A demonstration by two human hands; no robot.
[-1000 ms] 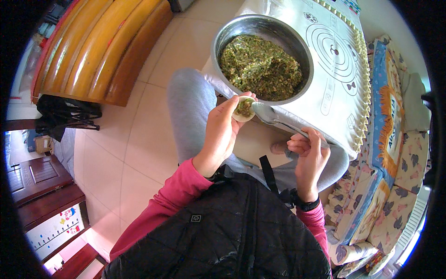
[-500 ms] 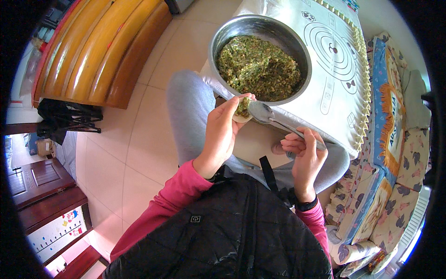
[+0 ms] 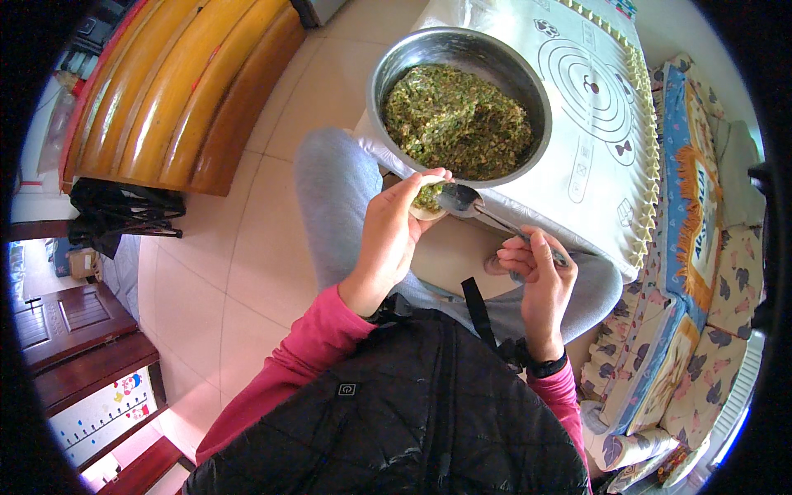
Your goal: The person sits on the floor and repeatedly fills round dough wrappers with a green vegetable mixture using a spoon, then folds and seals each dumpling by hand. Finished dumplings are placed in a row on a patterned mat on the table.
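Observation:
Cupped in my left hand is a round dumpling wrapper, pale at its edge, with green chopped filling on it. My right hand is closed around the handle of a metal spoon. The spoon's bowl lies against the filling at the wrapper's right side. Just beyond both hands stands a large steel bowl, holding a big mass of green filling.
The bowl rests at the near left of a table with a white printed mat and a ruffled right edge. A patterned sofa is to the right. A yellow-brown wooden piece of furniture stands at the far left, beside the tiled floor.
The spoon's bowl has shifted slightly left over the filling, and its handle has turned a little in my right hand. My left hand has stayed almost in place.

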